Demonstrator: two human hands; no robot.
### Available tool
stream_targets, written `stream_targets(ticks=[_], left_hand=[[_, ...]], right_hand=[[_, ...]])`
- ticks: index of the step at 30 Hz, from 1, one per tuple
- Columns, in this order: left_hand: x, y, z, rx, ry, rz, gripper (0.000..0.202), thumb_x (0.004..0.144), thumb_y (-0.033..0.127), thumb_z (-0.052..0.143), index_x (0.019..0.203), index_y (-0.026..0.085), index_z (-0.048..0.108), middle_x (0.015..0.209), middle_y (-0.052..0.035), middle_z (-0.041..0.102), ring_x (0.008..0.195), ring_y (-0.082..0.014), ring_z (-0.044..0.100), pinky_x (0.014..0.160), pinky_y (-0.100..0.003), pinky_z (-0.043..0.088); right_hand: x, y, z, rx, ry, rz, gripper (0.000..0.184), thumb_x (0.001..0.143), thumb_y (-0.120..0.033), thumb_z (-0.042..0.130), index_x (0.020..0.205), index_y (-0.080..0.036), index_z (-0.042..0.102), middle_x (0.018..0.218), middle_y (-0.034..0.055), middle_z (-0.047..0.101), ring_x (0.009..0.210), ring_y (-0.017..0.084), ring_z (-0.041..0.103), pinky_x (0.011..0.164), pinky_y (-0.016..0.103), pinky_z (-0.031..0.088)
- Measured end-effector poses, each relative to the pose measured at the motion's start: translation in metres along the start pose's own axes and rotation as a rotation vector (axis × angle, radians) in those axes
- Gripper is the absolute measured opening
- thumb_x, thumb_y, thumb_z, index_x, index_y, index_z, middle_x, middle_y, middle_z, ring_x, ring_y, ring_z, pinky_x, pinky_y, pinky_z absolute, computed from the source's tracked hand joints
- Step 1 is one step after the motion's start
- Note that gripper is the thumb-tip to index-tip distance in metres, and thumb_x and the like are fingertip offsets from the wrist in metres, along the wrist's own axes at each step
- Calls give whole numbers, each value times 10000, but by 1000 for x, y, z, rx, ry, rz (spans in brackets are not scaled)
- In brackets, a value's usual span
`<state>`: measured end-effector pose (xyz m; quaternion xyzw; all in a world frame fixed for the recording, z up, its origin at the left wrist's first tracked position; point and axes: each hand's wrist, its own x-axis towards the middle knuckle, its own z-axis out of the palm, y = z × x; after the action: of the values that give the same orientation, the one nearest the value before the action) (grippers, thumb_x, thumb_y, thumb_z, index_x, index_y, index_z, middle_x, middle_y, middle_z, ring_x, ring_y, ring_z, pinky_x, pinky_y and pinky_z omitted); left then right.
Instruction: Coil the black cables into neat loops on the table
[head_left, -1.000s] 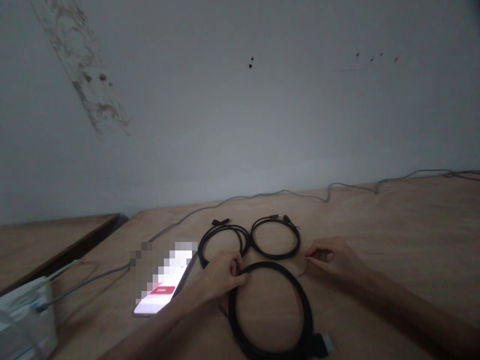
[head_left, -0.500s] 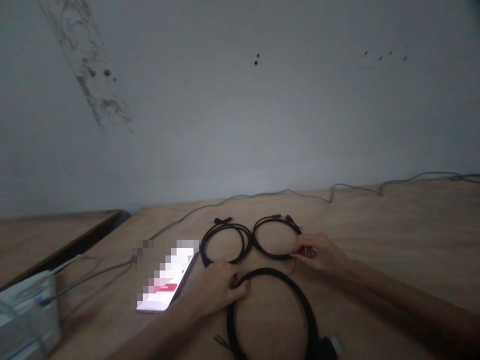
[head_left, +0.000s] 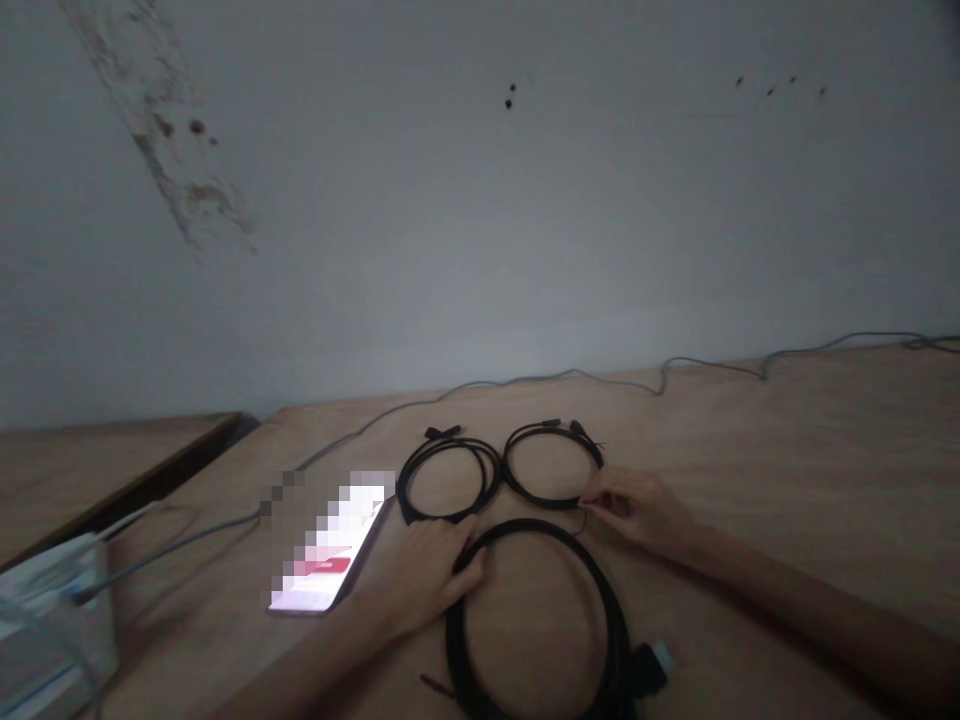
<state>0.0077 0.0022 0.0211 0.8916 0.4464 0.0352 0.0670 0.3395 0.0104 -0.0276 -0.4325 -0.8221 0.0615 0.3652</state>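
**Item 1:** left hand, fingers loosely together and curved, tips against the upper left of the large coil; whether they grip it cannot be told.

**Item 2:** right hand, thumb and forefinger narrowed to a near pinch at a thin dark wire end, just beside the lower right of the right-hand coil. Whether the wire is held cannot be told.

**Item 3:** large coil of thick black cable, flat on the table, below the other two, cut off by the lower frame edge. A black plug with a pale tip lies at its lower right.

**Item 4:** left-hand coil of thinner black cable, with a small connector on top.

**Item 5:** right-hand coil, similar, touching item 4 at its side, with small connectors at its top. No markings can be read on any cable.

**Item 6:** smartphone, lying at an angle left of the left hand, screen lit. The screen is pixelated, with a red band showing; its writing is unreadable.

**Item 7:** light wooden tabletop, against a stained grey wall.

**Item 8:** grey cable along the table's back edge.

**Item 9:** white package with blue marks, far left; no legible label.
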Motion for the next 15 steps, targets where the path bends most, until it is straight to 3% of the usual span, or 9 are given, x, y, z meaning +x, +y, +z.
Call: stream_targets(ticks=[7, 15], left_hand=[[0, 2, -2, 36, -15, -29, 334, 986, 485, 418, 935, 216, 610, 905, -81, 702, 810, -258, 650, 690, -332, 428], [2, 4, -6, 96, -14, -14, 179, 849, 380, 557, 897, 217, 614, 822, -61, 685, 726, -246, 640, 618, -319, 392]], right_hand=[[1, -1, -3, -24, 28, 22, 204, 968, -349, 593, 877, -215, 717, 787, 43, 699, 638, 159, 580, 610, 270, 455], [2, -4, -4, -6, 13, 0, 169, 957, -304, 592, 889, -219, 722, 771, 34, 696, 641, 157, 581, 605, 261, 438]])
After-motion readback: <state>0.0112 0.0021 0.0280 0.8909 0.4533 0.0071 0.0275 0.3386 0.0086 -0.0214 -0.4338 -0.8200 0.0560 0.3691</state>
